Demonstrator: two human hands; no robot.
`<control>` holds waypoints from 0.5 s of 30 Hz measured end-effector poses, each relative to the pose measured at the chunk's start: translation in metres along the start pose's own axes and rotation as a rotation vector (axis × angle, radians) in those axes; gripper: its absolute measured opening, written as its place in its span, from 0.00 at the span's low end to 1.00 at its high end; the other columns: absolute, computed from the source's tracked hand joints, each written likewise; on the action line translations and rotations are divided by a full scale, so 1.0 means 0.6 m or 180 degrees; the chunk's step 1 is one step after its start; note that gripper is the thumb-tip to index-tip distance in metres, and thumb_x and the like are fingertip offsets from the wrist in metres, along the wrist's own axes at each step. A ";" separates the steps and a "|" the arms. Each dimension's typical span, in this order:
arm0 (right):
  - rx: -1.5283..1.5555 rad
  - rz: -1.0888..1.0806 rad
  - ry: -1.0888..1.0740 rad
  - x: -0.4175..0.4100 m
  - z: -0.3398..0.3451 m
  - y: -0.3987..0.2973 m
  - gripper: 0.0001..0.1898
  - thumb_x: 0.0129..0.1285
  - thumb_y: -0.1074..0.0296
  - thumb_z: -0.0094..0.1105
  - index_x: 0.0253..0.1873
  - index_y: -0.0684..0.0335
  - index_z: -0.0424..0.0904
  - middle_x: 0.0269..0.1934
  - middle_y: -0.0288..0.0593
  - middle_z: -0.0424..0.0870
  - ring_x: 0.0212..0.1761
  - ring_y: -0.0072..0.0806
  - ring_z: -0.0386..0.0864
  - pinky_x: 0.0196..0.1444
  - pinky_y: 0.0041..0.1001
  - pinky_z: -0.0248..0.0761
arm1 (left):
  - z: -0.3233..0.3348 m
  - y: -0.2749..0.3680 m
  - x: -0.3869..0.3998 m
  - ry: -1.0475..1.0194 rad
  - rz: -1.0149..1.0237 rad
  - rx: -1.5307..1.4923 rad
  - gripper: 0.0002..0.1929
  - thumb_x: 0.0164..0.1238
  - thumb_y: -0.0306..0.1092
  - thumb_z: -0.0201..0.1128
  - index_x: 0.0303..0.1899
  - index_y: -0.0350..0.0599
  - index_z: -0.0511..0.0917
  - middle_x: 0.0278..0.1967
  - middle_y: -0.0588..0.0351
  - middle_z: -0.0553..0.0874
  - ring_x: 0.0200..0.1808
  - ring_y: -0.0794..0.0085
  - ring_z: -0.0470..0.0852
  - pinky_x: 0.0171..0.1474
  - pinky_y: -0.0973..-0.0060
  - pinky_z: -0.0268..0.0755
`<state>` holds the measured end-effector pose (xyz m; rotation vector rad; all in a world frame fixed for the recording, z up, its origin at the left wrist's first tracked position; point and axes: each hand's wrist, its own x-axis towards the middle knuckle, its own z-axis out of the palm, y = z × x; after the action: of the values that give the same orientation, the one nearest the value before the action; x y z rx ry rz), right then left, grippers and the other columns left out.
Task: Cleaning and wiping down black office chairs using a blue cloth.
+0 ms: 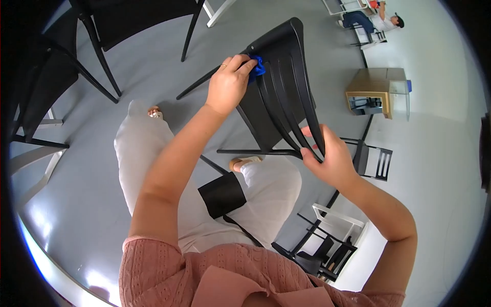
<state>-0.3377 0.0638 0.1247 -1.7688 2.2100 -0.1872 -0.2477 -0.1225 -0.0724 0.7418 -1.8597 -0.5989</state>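
Observation:
In front of me stands a black chair (264,119) with a slotted backrest (305,80). My left hand (229,85) pinches a bunched blue cloth (257,70) and presses it to the end of the backrest near its side post. The cloth is partly covered by my fingers. At the backrest's opposite end, my right hand (330,159) grips the outer rail, thumb on the near side and fingertips showing through the slot. The seat extends away behind the slats, and one chair leg reaches toward my foot.
More black chairs (142,19) stand at upper left beside white table legs (220,11). A wooden cabinet (374,82), another chair (374,159) and a white-framed table (341,218) line the wall. A seated person (378,23) is at upper right. A black flat item (222,195) hangs by my lap.

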 end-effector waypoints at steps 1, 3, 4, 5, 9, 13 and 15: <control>-0.0036 0.0004 -0.0003 -0.001 0.001 0.002 0.19 0.52 0.69 0.64 0.50 0.66 0.73 0.37 0.48 0.81 0.35 0.44 0.81 0.37 0.34 0.74 | -0.001 0.003 0.002 0.0081 -0.0038 -0.0193 0.17 0.50 0.20 0.63 0.44 0.44 0.83 0.39 0.57 0.82 0.41 0.62 0.82 0.43 0.69 0.78; -0.0072 0.0008 -0.0012 -0.001 0.003 0.003 0.19 0.52 0.69 0.64 0.50 0.66 0.73 0.37 0.48 0.81 0.35 0.44 0.81 0.37 0.34 0.74 | -0.005 0.023 0.009 0.0161 -0.0081 -0.0384 0.16 0.50 0.21 0.64 0.43 0.44 0.83 0.38 0.57 0.82 0.39 0.63 0.82 0.42 0.71 0.78; -0.0074 -0.0020 0.0016 -0.001 0.004 0.005 0.19 0.52 0.69 0.64 0.50 0.65 0.73 0.37 0.48 0.81 0.35 0.44 0.81 0.37 0.35 0.74 | -0.012 0.046 0.018 0.0310 -0.0366 -0.0796 0.16 0.52 0.19 0.63 0.45 0.43 0.83 0.40 0.55 0.82 0.41 0.62 0.82 0.45 0.71 0.77; -0.0078 -0.0043 0.0043 -0.001 0.005 0.007 0.19 0.52 0.69 0.64 0.50 0.65 0.74 0.37 0.48 0.80 0.34 0.44 0.81 0.37 0.35 0.74 | -0.021 0.068 0.028 0.0457 -0.0655 -0.1210 0.17 0.54 0.17 0.62 0.46 0.42 0.83 0.42 0.53 0.83 0.43 0.61 0.83 0.47 0.71 0.76; -0.0202 -0.0041 -0.0050 -0.001 0.000 0.001 0.20 0.52 0.69 0.64 0.50 0.65 0.74 0.37 0.48 0.80 0.34 0.43 0.81 0.36 0.34 0.74 | -0.065 0.112 0.083 0.0987 -0.0471 -0.1723 0.17 0.54 0.16 0.62 0.46 0.42 0.83 0.43 0.51 0.84 0.43 0.63 0.84 0.48 0.73 0.76; 0.0026 0.0075 -0.0093 0.000 -0.002 -0.006 0.20 0.52 0.69 0.65 0.51 0.66 0.74 0.37 0.48 0.80 0.33 0.41 0.81 0.35 0.32 0.74 | -0.050 0.110 0.082 0.0987 -0.0044 -0.1153 0.16 0.51 0.16 0.63 0.44 0.41 0.82 0.42 0.52 0.84 0.42 0.60 0.84 0.46 0.72 0.76; 0.0056 0.0103 -0.0109 -0.001 -0.001 -0.007 0.20 0.52 0.69 0.65 0.51 0.66 0.74 0.37 0.49 0.80 0.33 0.41 0.82 0.35 0.32 0.75 | -0.049 0.103 0.081 0.0898 0.0009 -0.0999 0.16 0.50 0.16 0.62 0.43 0.40 0.81 0.41 0.52 0.83 0.41 0.59 0.83 0.45 0.71 0.77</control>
<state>-0.3339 0.0633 0.1264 -1.7130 2.2049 -0.1676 -0.2493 -0.1172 0.0115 0.5813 -1.4652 -0.7247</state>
